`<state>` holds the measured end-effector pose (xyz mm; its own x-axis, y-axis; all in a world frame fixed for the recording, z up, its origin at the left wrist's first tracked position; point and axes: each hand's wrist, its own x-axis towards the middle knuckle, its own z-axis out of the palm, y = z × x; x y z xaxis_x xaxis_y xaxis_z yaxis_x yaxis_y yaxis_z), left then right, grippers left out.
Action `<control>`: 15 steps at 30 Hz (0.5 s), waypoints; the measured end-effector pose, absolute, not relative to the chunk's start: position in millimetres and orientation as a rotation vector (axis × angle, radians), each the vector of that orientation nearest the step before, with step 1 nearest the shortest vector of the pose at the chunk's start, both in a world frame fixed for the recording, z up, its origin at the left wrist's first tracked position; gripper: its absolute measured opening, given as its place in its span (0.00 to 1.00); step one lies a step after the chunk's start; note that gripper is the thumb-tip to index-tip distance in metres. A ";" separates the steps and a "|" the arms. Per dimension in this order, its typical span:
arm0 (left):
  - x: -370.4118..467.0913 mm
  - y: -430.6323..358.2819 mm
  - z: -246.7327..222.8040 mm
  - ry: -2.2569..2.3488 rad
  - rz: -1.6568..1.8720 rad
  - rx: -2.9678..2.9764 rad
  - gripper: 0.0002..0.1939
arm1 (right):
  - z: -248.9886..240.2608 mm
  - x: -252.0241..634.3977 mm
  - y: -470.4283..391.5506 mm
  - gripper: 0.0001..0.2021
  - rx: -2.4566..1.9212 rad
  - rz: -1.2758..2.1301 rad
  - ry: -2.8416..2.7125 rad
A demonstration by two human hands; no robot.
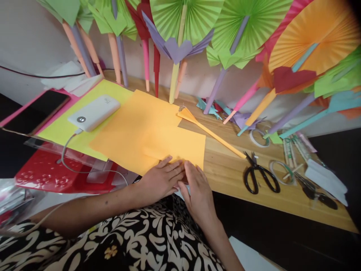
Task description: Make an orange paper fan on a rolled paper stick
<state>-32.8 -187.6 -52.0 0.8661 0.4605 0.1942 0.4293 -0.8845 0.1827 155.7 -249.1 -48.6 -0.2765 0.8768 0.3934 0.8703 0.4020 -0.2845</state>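
An orange paper sheet [188,145] lies at the table's front edge, partly over more orange sheets [121,124]. My left hand [160,178] rests on its near edge with the fingers stretched out and lying flat. Beside it, my right hand [196,184] presses on the same edge, its fingers extended and thumb apart. The fingertips of both hands nearly meet. What lies beneath the palms is hidden. A rolled orange paper stick [217,137] with a flared end lies behind the sheet, its narrow tip by the black scissors [255,173].
Folded paper fans on sticks [183,22] lean along the wall. A white power bank [96,113] with a cable sits on yellow paper [64,124], near a dark phone [36,111]. Tape rolls [259,138] and small snips [307,186] lie at right. A red stool [47,169] stands lower left.
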 end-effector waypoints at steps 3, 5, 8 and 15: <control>-45.7 -184.5 -55.8 0.668 0.358 2.913 0.28 | -55.8 149.4 -254.5 0.39 -1.537 0.068 -2.189; -62.4 -181.9 -57.3 0.710 0.379 2.907 0.29 | -59.3 148.5 -255.1 0.39 -1.556 0.061 -2.175; -95.2 -178.6 -56.8 0.847 0.471 2.864 0.27 | -62.5 148.6 -254.9 0.38 -1.550 0.023 -2.156; -134.5 -180.7 -55.8 1.044 0.663 2.873 0.30 | -50.8 137.2 -251.0 0.31 -1.553 -0.051 -2.170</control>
<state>-134.5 -180.7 -55.8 0.6873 0.6161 0.3848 0.6104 -0.7770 0.1539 137.2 -251.0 -50.8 -0.2506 0.8855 0.3914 0.9030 0.3596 -0.2353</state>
